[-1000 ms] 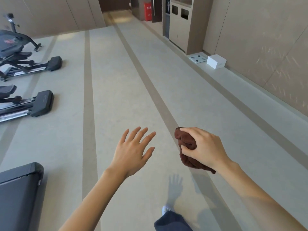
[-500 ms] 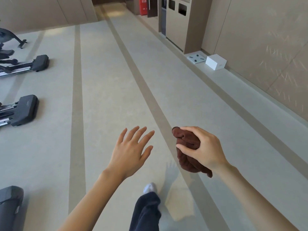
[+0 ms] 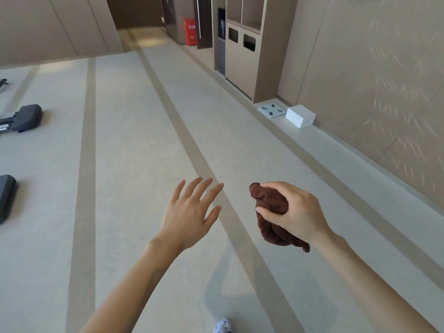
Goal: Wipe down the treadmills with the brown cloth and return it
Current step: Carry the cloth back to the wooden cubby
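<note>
My right hand grips the bunched brown cloth in front of me, fingers curled over its top, a tail of cloth hanging below the wrist. My left hand is held out beside it, fingers spread and straight, holding nothing. Dark rear ends of exercise machines poke in at the left edge, well away from both hands.
A beige floor with darker stripes stretches ahead. Along the right wall stand a cabinet with two bin openings, a white scale and a white box. A red fire-extinguisher box sits far back. My shoe shows at the bottom.
The view has moved forward and turned right: the machines slid off to the left and the cabinet, scale and box came closer. Both hands keep their pose.
</note>
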Motion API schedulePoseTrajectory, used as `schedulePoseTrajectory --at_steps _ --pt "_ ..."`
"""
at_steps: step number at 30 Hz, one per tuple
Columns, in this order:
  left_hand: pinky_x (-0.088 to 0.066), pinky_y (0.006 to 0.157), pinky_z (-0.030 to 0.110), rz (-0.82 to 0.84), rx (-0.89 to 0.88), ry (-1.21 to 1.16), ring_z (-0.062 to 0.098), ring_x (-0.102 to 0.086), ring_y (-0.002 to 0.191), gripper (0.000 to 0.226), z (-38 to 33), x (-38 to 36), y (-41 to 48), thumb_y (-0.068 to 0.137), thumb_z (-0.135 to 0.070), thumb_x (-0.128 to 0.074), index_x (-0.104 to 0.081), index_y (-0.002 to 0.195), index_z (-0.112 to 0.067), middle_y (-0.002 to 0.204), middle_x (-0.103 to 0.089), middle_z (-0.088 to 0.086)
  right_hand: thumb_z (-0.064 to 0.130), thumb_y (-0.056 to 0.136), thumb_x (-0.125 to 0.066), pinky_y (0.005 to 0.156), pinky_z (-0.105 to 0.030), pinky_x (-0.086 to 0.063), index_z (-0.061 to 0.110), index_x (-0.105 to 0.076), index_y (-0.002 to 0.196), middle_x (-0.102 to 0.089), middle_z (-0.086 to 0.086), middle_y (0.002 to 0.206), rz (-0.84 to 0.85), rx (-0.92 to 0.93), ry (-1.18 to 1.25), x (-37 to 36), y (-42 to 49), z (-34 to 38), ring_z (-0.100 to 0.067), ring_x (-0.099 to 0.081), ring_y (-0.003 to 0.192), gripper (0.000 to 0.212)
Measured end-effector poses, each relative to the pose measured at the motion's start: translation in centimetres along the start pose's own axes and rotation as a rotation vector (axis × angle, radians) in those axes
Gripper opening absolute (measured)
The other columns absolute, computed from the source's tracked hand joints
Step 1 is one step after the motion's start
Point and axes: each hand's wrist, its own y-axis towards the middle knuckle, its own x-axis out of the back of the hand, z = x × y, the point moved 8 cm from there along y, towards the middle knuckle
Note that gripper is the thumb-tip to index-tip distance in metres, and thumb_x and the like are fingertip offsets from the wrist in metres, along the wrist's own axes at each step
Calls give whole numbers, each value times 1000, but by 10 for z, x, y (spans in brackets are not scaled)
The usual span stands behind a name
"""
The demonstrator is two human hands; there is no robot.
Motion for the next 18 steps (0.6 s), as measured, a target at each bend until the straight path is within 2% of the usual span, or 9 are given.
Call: schedulePoseTrajectory --at_steps 6,10,18 --pt "-20 114 45 50 -2 -23 23 -34 136 52 43 -27 63 95 -48 -24 -40 140 -29 146 -41 -1 59 68 -60 76 -18 -48 37 -62 109 -64 27 104 55 -33 -41 -30 64 -34 5 -58 96 46" --pt "-16 115 44 48 13 -34 22 -29 139 48 71 -48 122 96 -44 -35 -36 142 -30 148 -37 -1 52 71 -67 77 -22 -50 34 -63 110 -65 24 106 65 -45 -49 -42 120 -61 3 -60 95 43" --pt "-14 116 42 36 3 -15 21 -25 141 50 110 -65 279 96 -44 -35 -31 144 -32 150 -34 -2 45 71 -74 81 -27 -51 35 -63 112 -65 22 108 95 -43 -52 -59 269 -121 -1 -61 97 44"
